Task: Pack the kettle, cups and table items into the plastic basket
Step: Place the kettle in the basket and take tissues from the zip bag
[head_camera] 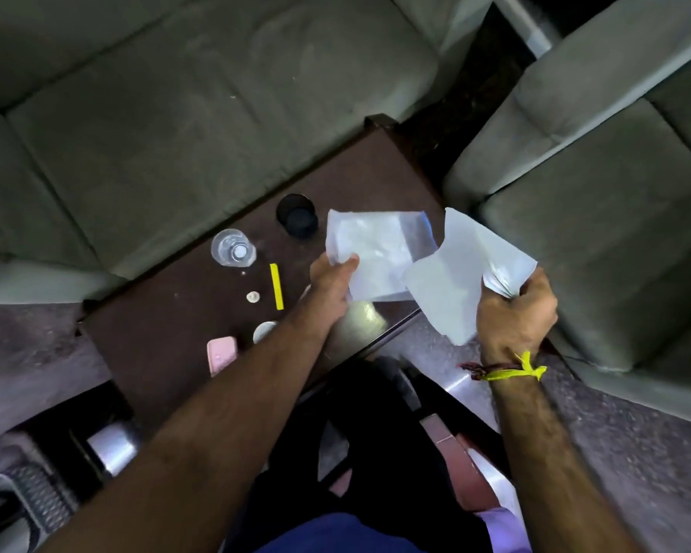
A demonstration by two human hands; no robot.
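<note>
My left hand point(334, 279) grips a white sheet of paper point(380, 253) by its near left corner, above the dark wooden table point(156, 333). My right hand point(515, 317) is closed on a second white paper sheet point(455, 281), held just to the right and overlapping the first. On the table stand a clear glass point(232, 247) and a black cup point(296, 215). A yellow strip point(276, 286), a small pale round piece point(252, 297), a white lid-like disc point(263, 331) and a pink phone-like item point(221, 354) lie nearer to me. I see no kettle.
A grey-green sofa point(176, 113) runs behind the table and a matching armchair point(595, 213) stands at the right. A grey perforated plastic basket point(21, 500) shows at the bottom left with a metallic object point(110, 449) beside it. My legs are below the table's near edge.
</note>
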